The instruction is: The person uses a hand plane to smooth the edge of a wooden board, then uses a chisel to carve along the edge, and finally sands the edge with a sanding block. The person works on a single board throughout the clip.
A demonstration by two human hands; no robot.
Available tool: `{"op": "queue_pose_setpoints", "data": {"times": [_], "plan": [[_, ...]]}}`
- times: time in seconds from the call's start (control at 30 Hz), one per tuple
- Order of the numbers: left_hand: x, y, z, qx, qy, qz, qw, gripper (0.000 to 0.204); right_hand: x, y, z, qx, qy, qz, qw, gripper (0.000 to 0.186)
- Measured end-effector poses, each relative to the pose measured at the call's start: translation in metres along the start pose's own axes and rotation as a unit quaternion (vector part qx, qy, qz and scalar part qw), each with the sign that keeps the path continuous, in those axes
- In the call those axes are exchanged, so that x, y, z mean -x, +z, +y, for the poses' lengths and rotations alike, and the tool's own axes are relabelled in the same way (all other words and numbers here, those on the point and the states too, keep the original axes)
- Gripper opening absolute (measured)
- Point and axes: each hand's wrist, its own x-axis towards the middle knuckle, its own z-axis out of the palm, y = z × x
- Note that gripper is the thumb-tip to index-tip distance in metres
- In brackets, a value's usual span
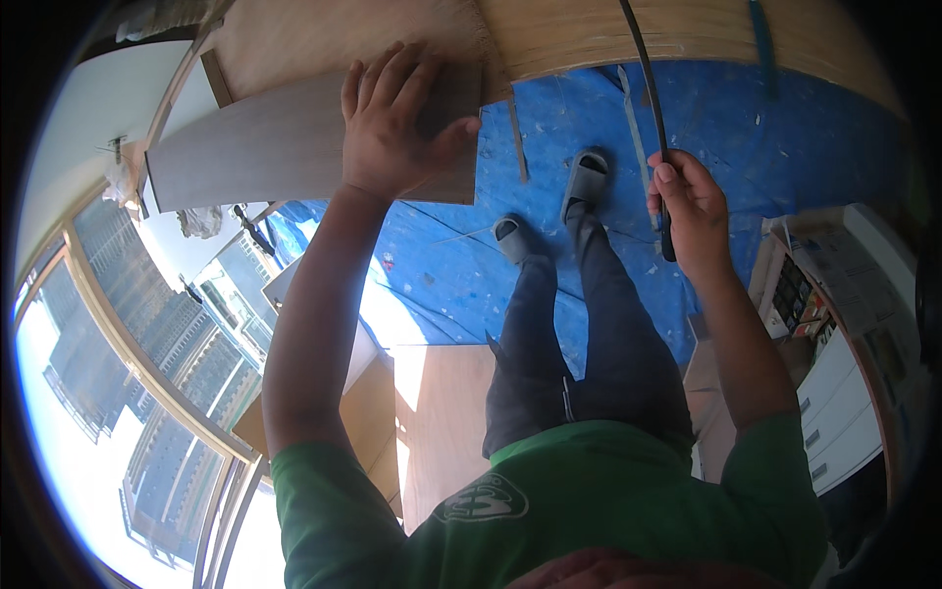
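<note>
My left hand lies with its fingers spread on a grey-brown wood-grain board, near the board's right end. The board's far side borders a lighter wooden panel. In my right hand, between thumb and fingers, is a long thin dark rod. It runs upward out of the picture, and its thicker black lower end sticks out below my fingers. What kind of rod it is I cannot tell.
A blue tarp covers the floor under my slippers. Another wooden sheet spans the far side. A narrow strip lies by my right hand. Windows stand at the left, white drawers at the right. Plywood is near my legs.
</note>
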Motion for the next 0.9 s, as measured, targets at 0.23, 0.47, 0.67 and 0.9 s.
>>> {"op": "queue_pose_setpoints", "data": {"times": [0.23, 0.47, 0.67, 0.9], "plan": [[0.034, -0.013, -0.099, -0.132, -0.141, 0.044, 0.98, 0.069, 0.014, 0.037, 0.02, 0.106, -0.032, -0.069, 0.991, 0.034], [0.03, -0.02, -0.086, -0.145, -0.162, -0.002, 0.976, 0.071, 0.034, 0.068, 0.054, 0.11, -0.015, -0.118, 0.987, 0.019], [0.025, -0.029, -0.078, -0.112, -0.215, -0.026, 0.97, 0.069, 0.067, 0.071, 0.063, 0.122, 0.001, -0.083, 0.989, 0.028], [0.029, -0.025, -0.073, -0.104, -0.22, -0.012, 0.97, 0.071, 0.062, 0.096, 0.076, 0.227, -0.119, -0.046, 0.965, 0.029]]}}
